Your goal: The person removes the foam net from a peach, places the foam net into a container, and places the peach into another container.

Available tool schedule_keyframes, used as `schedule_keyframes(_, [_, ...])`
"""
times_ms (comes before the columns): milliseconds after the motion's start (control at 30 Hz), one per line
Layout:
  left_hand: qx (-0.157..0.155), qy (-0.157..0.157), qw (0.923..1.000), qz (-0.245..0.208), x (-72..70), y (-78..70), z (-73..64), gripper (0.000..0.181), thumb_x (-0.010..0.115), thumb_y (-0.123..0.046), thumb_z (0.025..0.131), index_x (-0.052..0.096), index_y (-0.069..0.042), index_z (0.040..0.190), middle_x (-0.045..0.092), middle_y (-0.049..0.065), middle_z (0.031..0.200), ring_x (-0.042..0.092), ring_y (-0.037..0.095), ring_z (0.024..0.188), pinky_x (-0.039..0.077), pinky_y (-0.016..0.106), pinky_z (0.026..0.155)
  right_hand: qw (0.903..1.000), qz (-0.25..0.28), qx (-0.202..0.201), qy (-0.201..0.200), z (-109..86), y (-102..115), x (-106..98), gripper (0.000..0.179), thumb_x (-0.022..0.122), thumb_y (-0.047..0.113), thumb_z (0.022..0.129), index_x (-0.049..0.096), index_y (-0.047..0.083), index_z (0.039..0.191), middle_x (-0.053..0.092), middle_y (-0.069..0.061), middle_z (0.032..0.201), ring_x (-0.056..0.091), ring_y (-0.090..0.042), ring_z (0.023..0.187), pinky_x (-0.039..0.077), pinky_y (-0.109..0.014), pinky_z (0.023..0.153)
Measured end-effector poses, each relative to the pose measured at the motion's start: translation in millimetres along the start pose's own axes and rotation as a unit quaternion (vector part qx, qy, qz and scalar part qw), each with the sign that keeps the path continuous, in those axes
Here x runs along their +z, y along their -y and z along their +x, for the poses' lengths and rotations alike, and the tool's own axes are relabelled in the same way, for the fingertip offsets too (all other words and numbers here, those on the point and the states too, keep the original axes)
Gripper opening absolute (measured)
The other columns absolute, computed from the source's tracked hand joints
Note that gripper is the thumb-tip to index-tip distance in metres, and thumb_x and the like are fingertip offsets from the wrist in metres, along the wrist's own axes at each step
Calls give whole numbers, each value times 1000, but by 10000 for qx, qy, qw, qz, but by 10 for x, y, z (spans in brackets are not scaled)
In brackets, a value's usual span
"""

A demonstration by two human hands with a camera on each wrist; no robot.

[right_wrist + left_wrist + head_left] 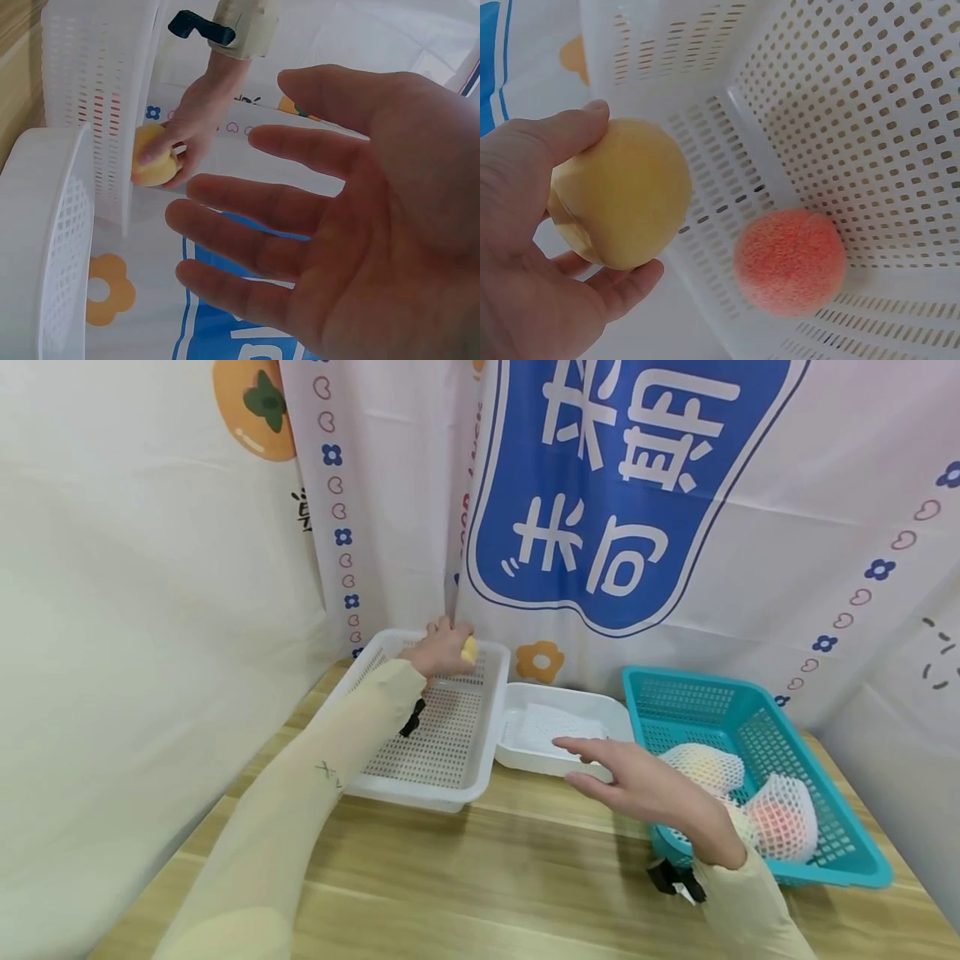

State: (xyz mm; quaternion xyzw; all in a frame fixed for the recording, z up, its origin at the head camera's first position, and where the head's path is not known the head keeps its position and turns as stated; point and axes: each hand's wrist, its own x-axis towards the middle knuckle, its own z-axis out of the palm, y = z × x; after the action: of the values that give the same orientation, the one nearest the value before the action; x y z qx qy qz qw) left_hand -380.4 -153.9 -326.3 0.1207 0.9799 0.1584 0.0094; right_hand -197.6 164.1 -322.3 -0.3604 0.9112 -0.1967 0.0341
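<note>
My left hand (444, 649) grips a yellow peach (634, 193), thumb on one side and fingers curled round the other. It holds the fruit over the far end of the white perforated basket (467, 793). Inside that basket lies a pinkish-red, fuzzy-looking peach (791, 262), mostly hidden behind the left arm in the head view. My right hand (637, 777) hovers with nothing in it, palm showing and fingers spread in the right wrist view. It is nearest to the small white tray (540, 766) and the teal basket's left side.
The teal basket (832, 793) on the right holds several fruits in white foam nets (783, 818). The small white tray contains a white foam net (558, 727). All three containers stand on a wooden table (510, 877), with a printed curtain (405, 527) close behind.
</note>
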Motion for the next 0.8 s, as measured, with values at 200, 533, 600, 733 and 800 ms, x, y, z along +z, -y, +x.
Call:
schedule_keyframes(200, [-300, 264, 9991, 108, 84, 50, 35, 76, 72, -35, 84, 36, -17, 148, 33, 19, 138, 36, 32, 116, 46, 46, 88, 9999, -49, -106, 39, -24, -16, -9, 48, 49, 43, 101, 50, 20, 144, 57, -3, 141, 54, -28, 129, 46, -52, 105])
schedule_keyframes(533, [-344, 605, 9971, 318, 210, 125, 111, 80, 74, -40, 84, 34, -19, 150, 31, 21, 144, 36, 34, 123, 48, 53, 93, 9999, 69, -51, -110, -59, 14, 6, 45, 51, 42, 101, 54, 20, 140, 60, -1, 138, 55, -26, 128, 46, -52, 104])
schedule_keyframes(600, [-407, 623, 9966, 342, 239, 132, 125, 80, 74, -40, 84, 34, -20, 150, 33, 19, 143, 37, 33, 122, 48, 54, 92, 9998, 113, -88, -99, -63, 21, 9, 44, 51, 41, 101, 54, 20, 140, 60, -1, 138, 55, -26, 128, 46, -52, 104])
schedule_keyframes(733, [-517, 696, 9953, 428, 270, 147, 136, 79, 74, -37, 84, 34, -21, 150, 35, 15, 140, 37, 31, 122, 48, 55, 90, 9998, 161, -125, -50, -63, 34, 18, 44, 51, 39, 102, 53, 19, 141, 60, -1, 138, 55, -25, 127, 47, -50, 103])
schedule_keyframes(800, [-527, 747, 9947, 470, 269, 147, 146, 80, 75, -33, 83, 34, -20, 150, 34, 15, 142, 37, 31, 123, 47, 56, 92, 9998, 152, -121, -41, -64, 36, 23, 44, 51, 38, 102, 53, 19, 141, 59, -2, 138, 55, -25, 127, 47, -50, 103])
